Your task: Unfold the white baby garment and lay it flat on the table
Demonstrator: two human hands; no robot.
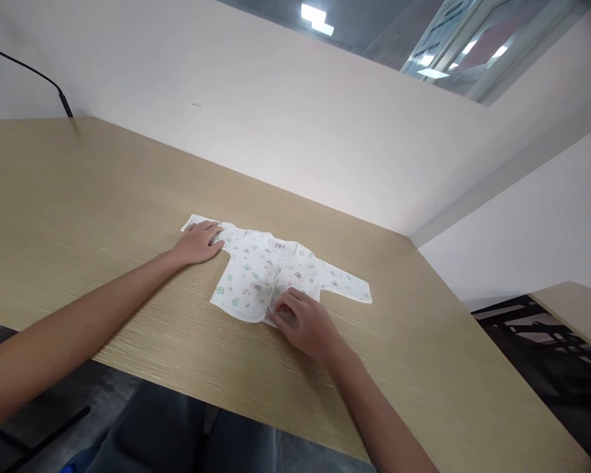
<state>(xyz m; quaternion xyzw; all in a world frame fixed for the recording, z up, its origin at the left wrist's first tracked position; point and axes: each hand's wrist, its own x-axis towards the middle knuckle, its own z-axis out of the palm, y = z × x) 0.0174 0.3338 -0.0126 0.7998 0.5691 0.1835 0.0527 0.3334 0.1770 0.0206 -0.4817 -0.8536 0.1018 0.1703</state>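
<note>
Soft printed cotton baby shirt (256, 272), wood-grain table (79, 197)

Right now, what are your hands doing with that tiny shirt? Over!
Left hand flat on the shirt's left sleeve. Right hand fingers at the front hem. Tiny shirt spread flat on the table. Nothing in the way.

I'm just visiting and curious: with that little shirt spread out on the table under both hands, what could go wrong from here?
The left hand lies flat on one sleeve of the baby shirt, so pulling elsewhere might bunch the fabric. The right hand fingers the front opening at the hem; that panel could flip or crease. The other sleeve lies loose and may drag across the wooden table.
</note>
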